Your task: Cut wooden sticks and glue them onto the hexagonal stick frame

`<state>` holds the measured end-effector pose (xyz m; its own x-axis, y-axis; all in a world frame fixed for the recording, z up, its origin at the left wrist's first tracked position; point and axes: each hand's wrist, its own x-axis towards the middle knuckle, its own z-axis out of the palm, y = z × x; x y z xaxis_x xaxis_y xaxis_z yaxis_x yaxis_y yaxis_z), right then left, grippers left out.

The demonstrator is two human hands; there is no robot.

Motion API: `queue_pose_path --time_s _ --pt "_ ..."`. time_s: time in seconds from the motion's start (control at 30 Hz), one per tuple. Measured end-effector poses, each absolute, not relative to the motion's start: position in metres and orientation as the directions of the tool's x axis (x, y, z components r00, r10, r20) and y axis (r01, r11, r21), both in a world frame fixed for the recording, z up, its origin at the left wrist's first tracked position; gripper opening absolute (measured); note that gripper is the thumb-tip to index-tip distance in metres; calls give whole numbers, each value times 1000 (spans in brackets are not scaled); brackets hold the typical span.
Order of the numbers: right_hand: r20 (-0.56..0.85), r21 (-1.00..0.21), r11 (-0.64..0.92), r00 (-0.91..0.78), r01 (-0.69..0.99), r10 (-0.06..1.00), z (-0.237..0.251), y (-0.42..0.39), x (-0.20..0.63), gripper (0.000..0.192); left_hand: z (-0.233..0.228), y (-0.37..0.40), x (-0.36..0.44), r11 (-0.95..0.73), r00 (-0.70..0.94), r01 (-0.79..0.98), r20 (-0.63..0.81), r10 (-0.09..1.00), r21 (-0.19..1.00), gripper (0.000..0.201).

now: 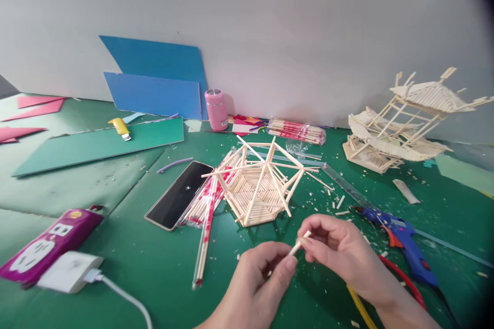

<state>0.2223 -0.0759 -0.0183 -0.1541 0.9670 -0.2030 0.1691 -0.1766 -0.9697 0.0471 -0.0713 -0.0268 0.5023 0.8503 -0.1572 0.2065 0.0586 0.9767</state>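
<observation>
Head view: short wooden stick pinched at both ends by left hand and right hand fingers, just in front of stick frame, close for fitting.

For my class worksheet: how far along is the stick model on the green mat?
Looks done: the hexagonal stick frame has a slatted floor and angled struts; a finished-looking stick pavilion lies tilted at the far right. In hand: left hand and right hand pinch a short stick. Left: no roof yet; wrapped sticks remain.
</observation>
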Motion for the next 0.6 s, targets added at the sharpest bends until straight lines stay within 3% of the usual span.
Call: queue_pose_path --time_s 0.1,0.3,0.43,0.6 --pt "-164 -983 -157 -71 97 984 -12 -82 212 17 -24 -70 49 187 490 129 -227 842 974 32" --pt "28 -983 10 96 185 995 -13 -89 197 12 -20 -71 37 174 327 73 -188 926 982 27" --pt "203 -955 158 166 250 965 -20 -93 186 9 -22 -73 35 196 198 -58 -181 963 979 24" --pt "192 -963 114 327 243 925 -27 -93 175 10 -26 -69 45 350 158 -335 -314 936 875 22"
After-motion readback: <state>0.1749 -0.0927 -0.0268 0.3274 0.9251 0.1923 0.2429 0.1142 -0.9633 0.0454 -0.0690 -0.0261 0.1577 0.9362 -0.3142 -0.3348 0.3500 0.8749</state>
